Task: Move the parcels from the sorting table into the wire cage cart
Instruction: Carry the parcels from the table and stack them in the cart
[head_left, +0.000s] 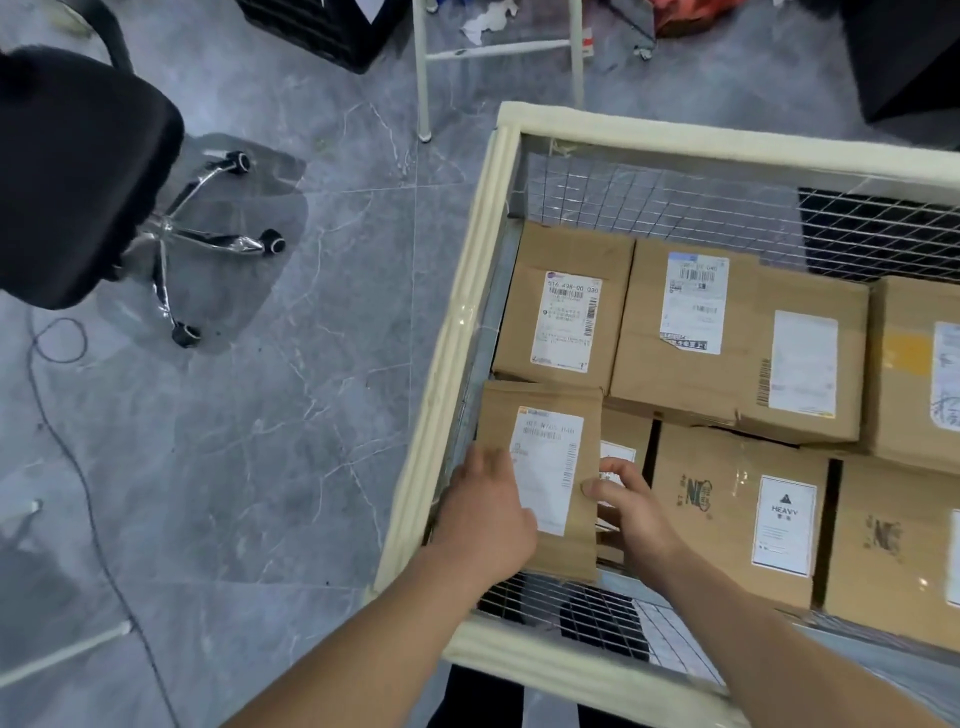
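Observation:
I look down into the wire cage cart (467, 291), which has a cream padded rim. Several brown cardboard parcels with white labels lie inside it. Both my hands hold a small brown parcel (545, 415) at the cart's near left corner, just above the wire floor. My left hand (488, 519) grips its left edge, fingers over the label. My right hand (631, 506) grips its right edge, thumb on top. A larger parcel (727, 499) with a HEAVY label sits to the right. The sorting table is out of view.
A black office chair (78, 171) with a chrome wheeled base stands on the grey marble floor to the left. A thin cable (78, 467) trails across the floor. White table legs (423, 67) and a black crate (322, 31) stand beyond the cart.

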